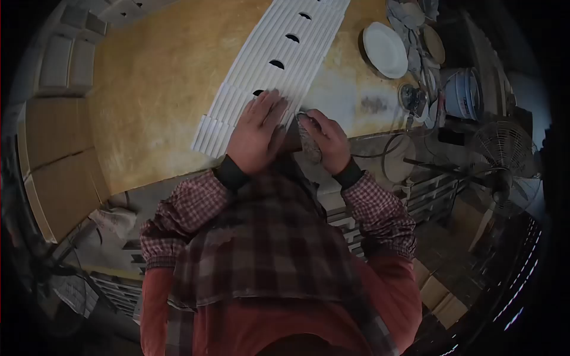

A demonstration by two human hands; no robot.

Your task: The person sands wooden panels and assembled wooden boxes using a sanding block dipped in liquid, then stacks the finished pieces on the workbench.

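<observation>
A stack of long white grooved strips (231, 113) lies slanted across the yellow table, with dark half-round holes along its middle. My left hand (256, 132) rests flat on the near part of the strips, fingers stretched out over them. Just to its right, beside the strips' right edge, my right hand (329, 141) is closed on a grey, worn, rough-looking sheet (310, 145) that hangs down over the table's front edge. I cannot tell what that sheet is made of.
The yellow table (154, 89) spreads out on both sides of the strips. A white round dish (385, 50) sits at the right, near a bucket (462, 94) and a standing fan (503, 157). Cardboard boxes (62, 163) are stacked at the left.
</observation>
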